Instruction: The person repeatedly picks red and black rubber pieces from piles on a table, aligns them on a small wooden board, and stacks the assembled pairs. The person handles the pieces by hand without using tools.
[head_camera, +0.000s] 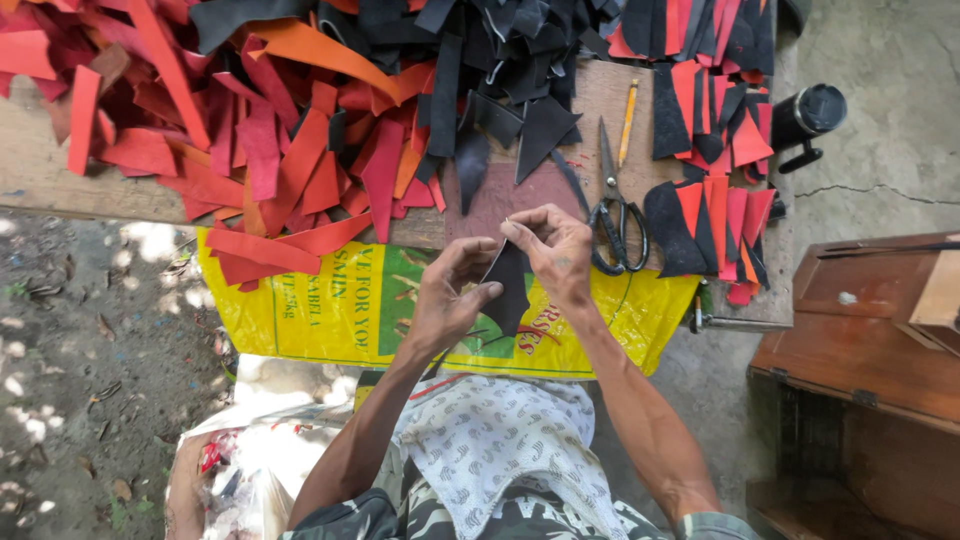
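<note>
1. Centrally, at mid-frame, the left hand (450, 295) and right hand (555, 255) both pinch a black leather piece (510, 285), held over a yellow sack (330, 310)
2. Scissors (615, 215) and a pencil (627, 122) lie just right of the hands on the wooden bench (610, 90)
3. Red scraps (250, 150) fill the upper left; black scraps (480, 50) the top centre
4. A wooden box (860, 340) sits at lower right

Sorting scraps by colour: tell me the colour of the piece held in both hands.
Black. The piece is pinched between the left hand and right hand, shown in the head view.
</note>
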